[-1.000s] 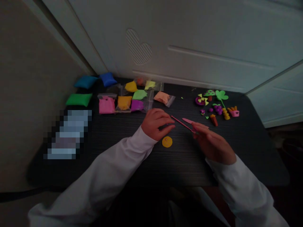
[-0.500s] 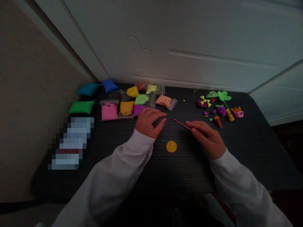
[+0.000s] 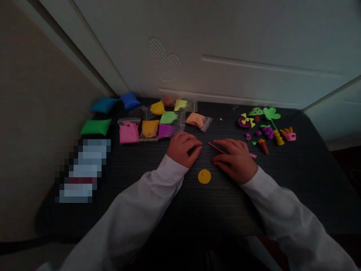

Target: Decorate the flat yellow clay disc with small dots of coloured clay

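Note:
A flat yellow clay disc (image 3: 204,176) with a small pink curved mark lies on the dark table in front of me. Beyond it, a thin pink modelling tool (image 3: 216,147) rests slantwise on the tabletop. My right hand (image 3: 235,160) is over the tool's middle, thumb and fingers spread apart; the tool's flat end sticks out on the hand's right side. My left hand (image 3: 184,148) hovers left of the tool's tip, fingers curled with a gap between thumb and forefinger, nothing visible in it. A tiny magenta clay bit (image 3: 203,153) lies between the hands.
Bagged clay, including a pink packet (image 3: 129,132), a purple packet (image 3: 166,131) and a peach packet (image 3: 196,119), lies at the back left. Finished clay figures, among them a green clover (image 3: 272,113) and a pink basket (image 3: 290,136), stand at right. A blurred-out object (image 3: 86,169) lies left.
My right hand has let go of the pink tool, which now lies on the table, and has opened and shifted left. My left hand has moved slightly right.

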The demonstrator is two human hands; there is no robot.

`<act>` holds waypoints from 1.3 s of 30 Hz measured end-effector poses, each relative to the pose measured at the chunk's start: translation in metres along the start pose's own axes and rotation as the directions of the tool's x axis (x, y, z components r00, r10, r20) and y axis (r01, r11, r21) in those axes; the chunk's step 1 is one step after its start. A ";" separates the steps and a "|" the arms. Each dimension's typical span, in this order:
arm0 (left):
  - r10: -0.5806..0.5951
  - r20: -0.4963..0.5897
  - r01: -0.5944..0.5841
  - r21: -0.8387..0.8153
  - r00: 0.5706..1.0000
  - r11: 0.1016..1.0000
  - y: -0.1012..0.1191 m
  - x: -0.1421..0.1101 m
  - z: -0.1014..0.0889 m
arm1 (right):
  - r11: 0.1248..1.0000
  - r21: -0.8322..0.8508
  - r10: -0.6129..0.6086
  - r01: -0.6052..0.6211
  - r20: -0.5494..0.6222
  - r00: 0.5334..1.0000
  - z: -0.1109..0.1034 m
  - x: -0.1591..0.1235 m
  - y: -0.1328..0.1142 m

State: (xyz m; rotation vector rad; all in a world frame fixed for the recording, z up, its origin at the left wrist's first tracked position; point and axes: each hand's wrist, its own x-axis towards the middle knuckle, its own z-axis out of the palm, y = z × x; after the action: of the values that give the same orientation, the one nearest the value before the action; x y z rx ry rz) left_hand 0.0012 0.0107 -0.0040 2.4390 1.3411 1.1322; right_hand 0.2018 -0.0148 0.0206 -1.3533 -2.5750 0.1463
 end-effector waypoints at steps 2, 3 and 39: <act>0.007 0.003 -0.007 0.001 1.000 1.000 0.000 0.000 0.000 | 1.000 -0.008 -0.005 0.005 -0.006 1.000 0.000 0.000 -0.001; 0.009 0.008 -0.009 0.002 1.000 1.000 0.001 0.000 0.000 | 1.000 -0.013 -0.010 0.010 -0.011 1.000 0.000 -0.001 -0.001; 0.009 0.071 0.006 -0.209 0.997 0.978 0.020 -0.001 -0.001 | 0.999 0.047 0.001 0.016 -0.348 0.937 -0.003 -0.001 -0.017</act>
State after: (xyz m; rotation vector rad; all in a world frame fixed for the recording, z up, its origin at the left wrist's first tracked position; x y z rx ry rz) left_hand 0.0136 -0.0024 0.0051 2.3072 1.1362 1.1126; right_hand 0.1895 -0.0258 0.0267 -1.2253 -2.2651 -0.0303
